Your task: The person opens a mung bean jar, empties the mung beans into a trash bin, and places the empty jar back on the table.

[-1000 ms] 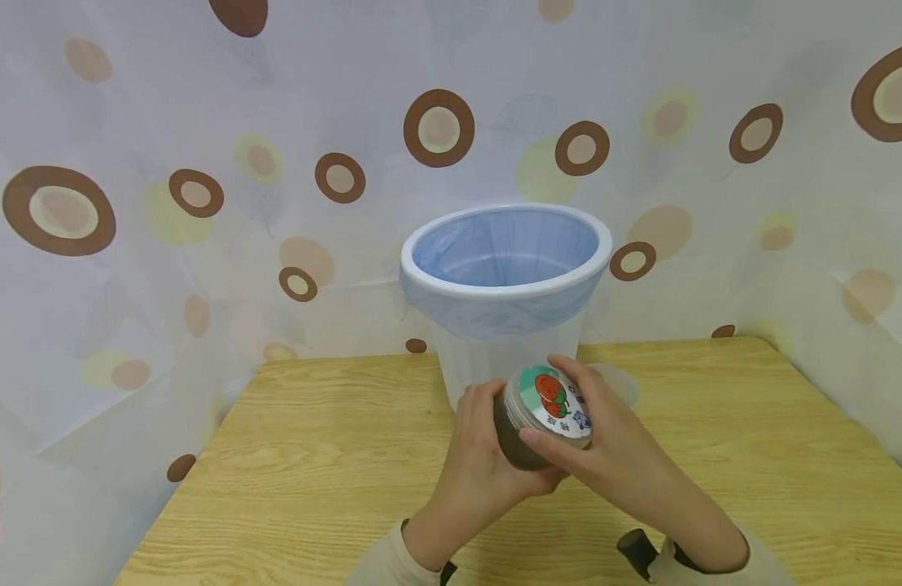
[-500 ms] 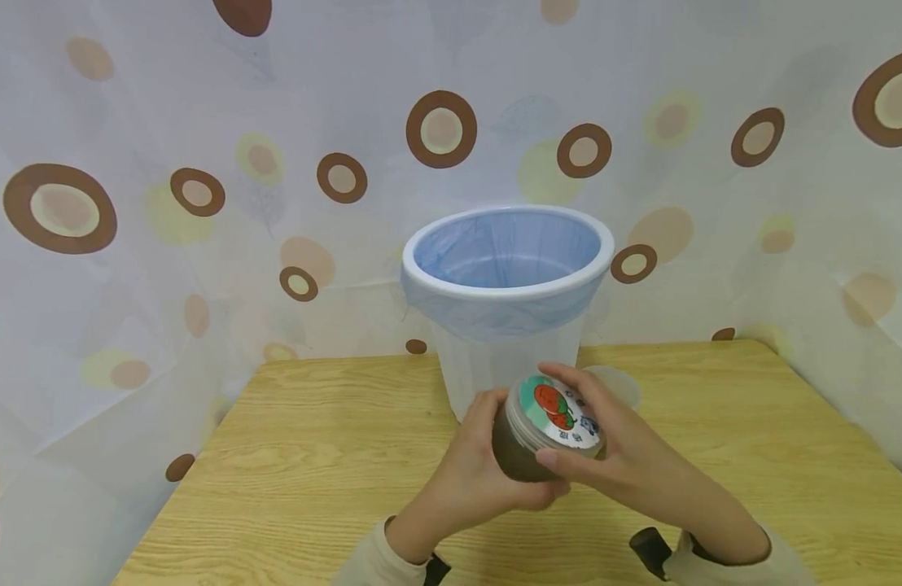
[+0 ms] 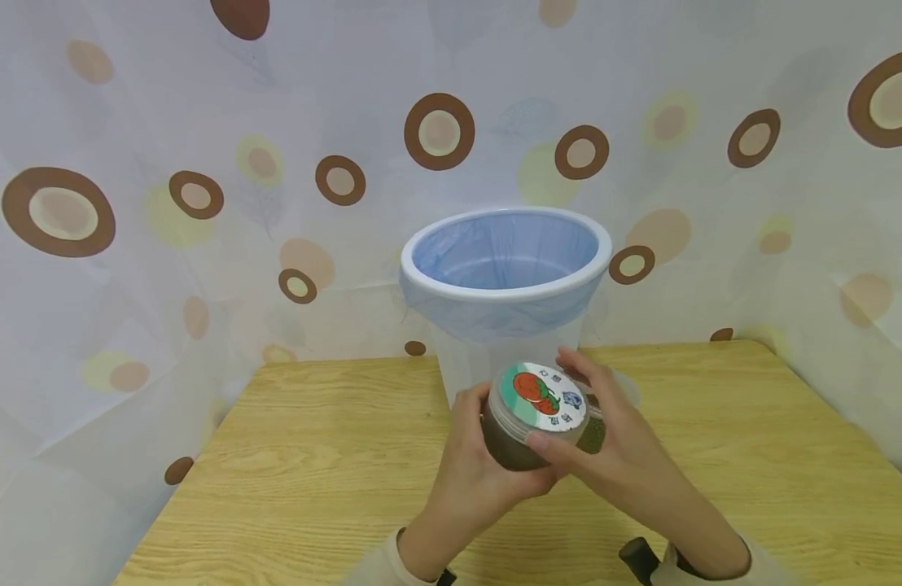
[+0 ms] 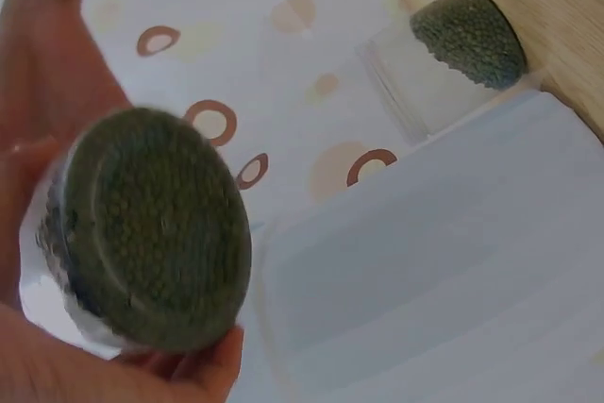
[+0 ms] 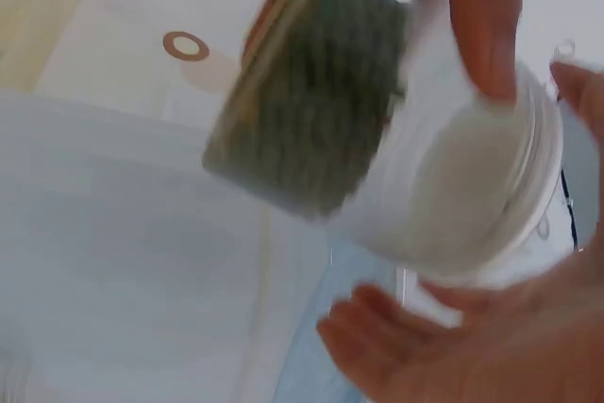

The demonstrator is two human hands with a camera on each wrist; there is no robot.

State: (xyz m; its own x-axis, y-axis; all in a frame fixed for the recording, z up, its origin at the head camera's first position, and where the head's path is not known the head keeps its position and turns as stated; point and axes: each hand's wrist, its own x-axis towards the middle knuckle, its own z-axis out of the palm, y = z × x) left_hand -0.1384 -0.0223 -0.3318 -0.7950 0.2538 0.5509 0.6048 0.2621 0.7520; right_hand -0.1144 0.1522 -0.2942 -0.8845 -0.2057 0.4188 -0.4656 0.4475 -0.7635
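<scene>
A clear round jar (image 3: pixel 517 448), filled with small green grains that look like mung beans, is held above the table. Its screw lid (image 3: pixel 540 396) bears a green-and-white sticker with red cartoon fruit. My left hand (image 3: pixel 473 464) grips the jar's body from the left; the left wrist view shows its round base (image 4: pixel 160 228). Around the lid, my right hand (image 3: pixel 623 456) has its thumb by the near edge, while its fingers stand apart from the far side. In the right wrist view this hand (image 5: pixel 491 337) looks loosely spread beside the lid (image 5: pixel 538 176).
A white bin (image 3: pixel 510 358) with a blue liner (image 3: pixel 505 313) stands behind the hands. A second clear jar (image 4: pixel 472 40), part full of green grains, stands beside it, partly behind my right hand in the head view. The wooden table (image 3: pixel 312 472) meets a patterned backdrop (image 3: pixel 275 122).
The jar has moved slightly up and left, and its lid sticker has turned counter-clockwise. My right fingers, on the lid before, have spread off its far side.
</scene>
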